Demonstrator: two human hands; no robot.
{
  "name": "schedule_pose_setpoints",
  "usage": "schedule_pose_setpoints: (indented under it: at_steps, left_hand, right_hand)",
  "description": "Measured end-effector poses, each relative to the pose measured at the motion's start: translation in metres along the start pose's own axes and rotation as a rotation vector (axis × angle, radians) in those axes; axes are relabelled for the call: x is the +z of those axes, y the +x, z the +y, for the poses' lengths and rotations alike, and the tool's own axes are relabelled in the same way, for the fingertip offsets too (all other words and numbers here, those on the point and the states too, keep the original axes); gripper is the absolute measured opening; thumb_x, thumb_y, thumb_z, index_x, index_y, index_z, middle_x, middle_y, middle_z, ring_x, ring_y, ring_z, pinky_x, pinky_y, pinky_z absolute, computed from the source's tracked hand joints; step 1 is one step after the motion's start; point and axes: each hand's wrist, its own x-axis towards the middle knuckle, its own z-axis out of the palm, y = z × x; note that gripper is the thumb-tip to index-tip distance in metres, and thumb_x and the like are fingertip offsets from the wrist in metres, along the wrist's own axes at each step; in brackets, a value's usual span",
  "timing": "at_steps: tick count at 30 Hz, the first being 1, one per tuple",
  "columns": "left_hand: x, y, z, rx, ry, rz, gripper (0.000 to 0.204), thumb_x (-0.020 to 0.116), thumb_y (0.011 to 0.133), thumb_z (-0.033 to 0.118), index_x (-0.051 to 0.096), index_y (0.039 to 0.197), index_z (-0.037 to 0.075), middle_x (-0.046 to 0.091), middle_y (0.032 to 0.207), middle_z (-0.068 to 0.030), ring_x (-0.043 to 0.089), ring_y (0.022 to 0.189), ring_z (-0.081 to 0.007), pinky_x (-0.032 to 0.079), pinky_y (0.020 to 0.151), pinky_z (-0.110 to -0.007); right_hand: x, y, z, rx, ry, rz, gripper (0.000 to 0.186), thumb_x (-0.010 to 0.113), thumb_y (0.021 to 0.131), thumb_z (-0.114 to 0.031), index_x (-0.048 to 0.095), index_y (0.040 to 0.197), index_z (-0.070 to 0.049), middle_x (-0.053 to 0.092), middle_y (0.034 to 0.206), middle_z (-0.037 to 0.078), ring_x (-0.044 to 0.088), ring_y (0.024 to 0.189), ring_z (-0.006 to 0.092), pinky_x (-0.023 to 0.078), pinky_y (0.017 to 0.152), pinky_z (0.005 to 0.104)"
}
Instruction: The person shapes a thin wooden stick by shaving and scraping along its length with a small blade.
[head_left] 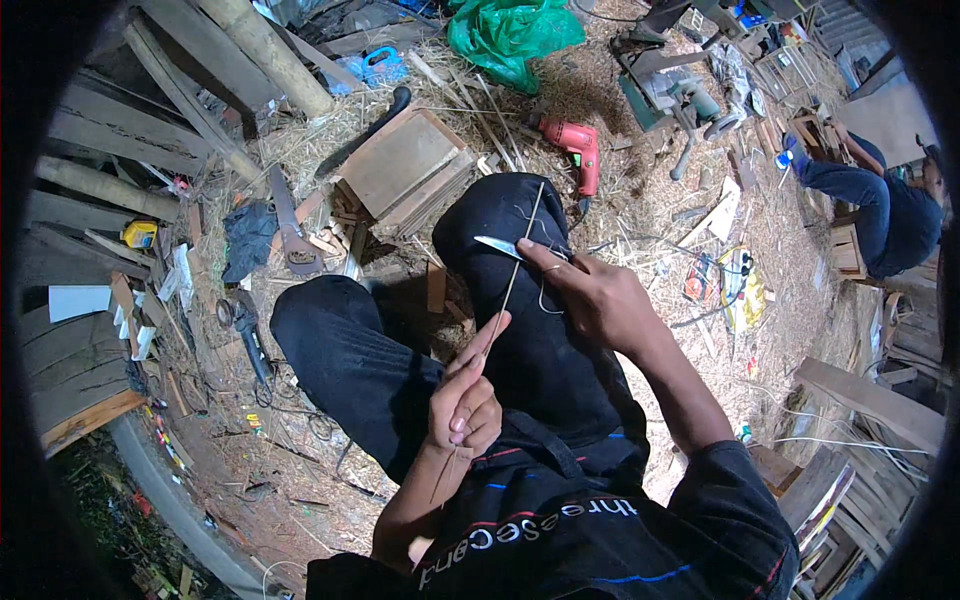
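Thin stick (509,290), over the right thigh (555,365): left hand (463,412), grip pinching it; right hand (602,300), grip closed on a knife (495,244). Crowding the littered floor (635,120) beyond the knees (495,205): squared wooden piece (400,165), red drill (575,145), handsaw (285,210), green bag (510,40).

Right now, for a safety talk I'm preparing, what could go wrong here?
The knife in the right hand is over the right knee; a slip might cut it. The left hand grips the thin strip nearer the body than the blade, so a stroke pulled too far could reach its fingers.
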Motion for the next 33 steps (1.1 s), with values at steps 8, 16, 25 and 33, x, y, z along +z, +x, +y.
schedule_pose_setpoints:
  at_steps: [8,16,25,33]
  left_hand:
    - [-0.002,-0.023,0.0,-0.014,-0.047,0.014,0.052,0.02,0.103,0.01,0.003,0.152,0.012,0.028,0.043,0.0007,0.022,0.029,-0.0043,0.024,0.026,-0.019]
    - [-0.001,-0.045,-0.003,-0.001,-0.035,0.064,0.052,0.019,0.103,0.01,0.001,0.152,0.013,0.026,0.041,0.0013,0.023,0.028,-0.0044,0.025,0.026,-0.019]
    - [-0.019,-0.089,-0.01,0.025,-0.068,0.013,0.052,0.022,0.103,0.01,0.005,0.153,0.015,0.03,0.042,-0.0022,0.026,0.028,-0.0065,0.026,0.026,-0.02]
    - [0.004,-0.008,-0.001,0.016,0.053,0.012,0.051,0.022,0.104,0.01,0.006,0.153,0.015,0.033,0.044,-0.002,0.027,0.028,-0.0066,0.025,0.025,-0.021]
  right_hand:
    - [0.003,-0.002,0.0,0.033,-0.045,0.021,0.071,0.057,0.082,-0.008,0.036,0.145,-0.034,0.054,0.073,0.014,0.059,0.06,0.034,0.05,0.055,0.045]
    - [0.007,-0.003,-0.002,0.048,0.016,0.07,0.073,0.056,0.082,-0.006,0.035,0.146,-0.035,0.052,0.073,0.014,0.059,0.062,0.0354,0.05,0.059,0.0462]
    - [0.017,0.006,0.033,0.116,0.284,0.303,0.058,0.053,0.088,-0.004,0.042,0.143,-0.018,0.066,0.095,0.019,0.066,0.081,0.0349,0.051,0.075,0.041]
    - [0.016,-0.002,0.048,0.394,0.406,0.369,0.052,0.044,0.1,-0.019,0.028,0.149,-0.012,0.057,0.081,0.014,0.058,0.073,0.0224,0.049,0.073,0.0368]
